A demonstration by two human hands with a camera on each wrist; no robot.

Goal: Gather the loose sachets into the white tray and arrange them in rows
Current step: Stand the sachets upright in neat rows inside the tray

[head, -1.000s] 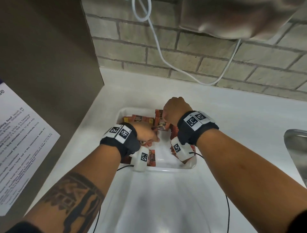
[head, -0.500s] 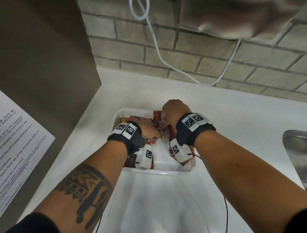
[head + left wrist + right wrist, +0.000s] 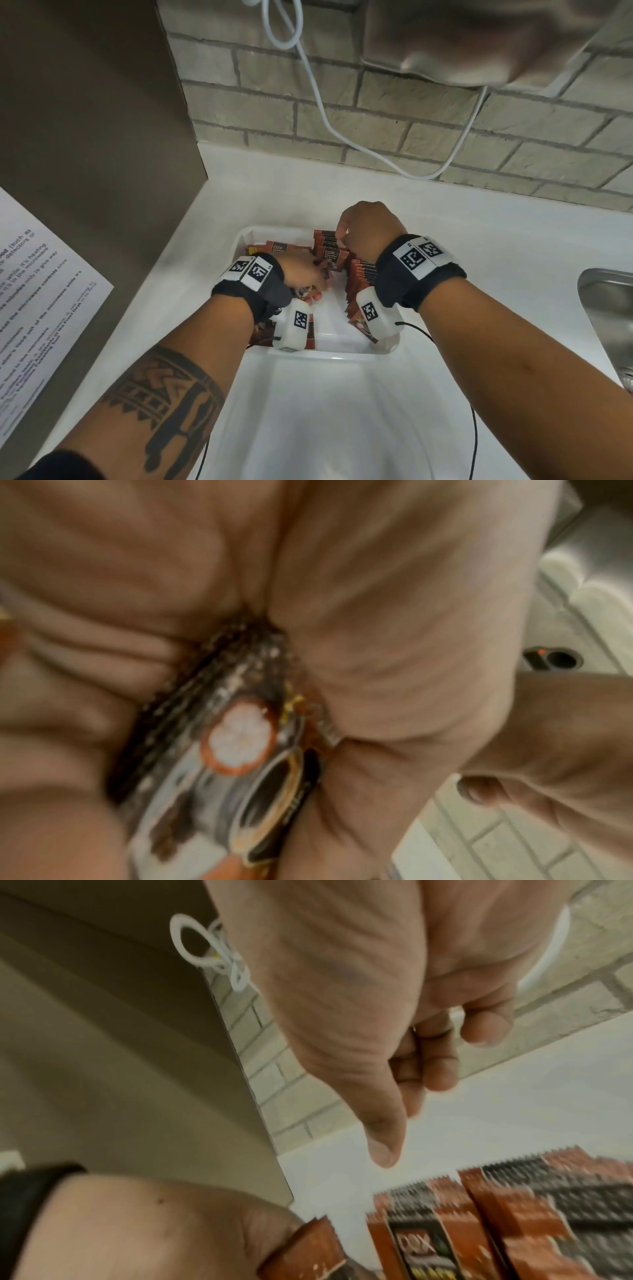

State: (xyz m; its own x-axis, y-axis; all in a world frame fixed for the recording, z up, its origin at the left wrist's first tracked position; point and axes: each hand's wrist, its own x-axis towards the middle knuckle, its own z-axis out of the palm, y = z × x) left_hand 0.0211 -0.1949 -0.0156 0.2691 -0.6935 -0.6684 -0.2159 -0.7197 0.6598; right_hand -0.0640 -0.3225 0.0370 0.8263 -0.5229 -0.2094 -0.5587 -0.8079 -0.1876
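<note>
Head view: the red-and-black sachets (image 3: pixel 359 274) stand packed in the white tray (image 3: pixel 342 353) on the counter (image 3: pixel 479 240). The left hand (image 3: pixel 301 270) pinches a sachet (image 3: pixel 240 750) between thumb and fingers mid-tray; the right hand (image 3: pixel 370 229), fingers curled and holding nothing, hovers above the far row.

Left hand (image 3: pixel 301 274) now farther into the white tray (image 3: pixel 342 353), nearer the right hand (image 3: pixel 370 229)

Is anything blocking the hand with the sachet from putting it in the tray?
Nothing visible. The left hand grips a sachet already over the white tray, with bare tray floor beside it; the right hand is over the far rows.
</note>
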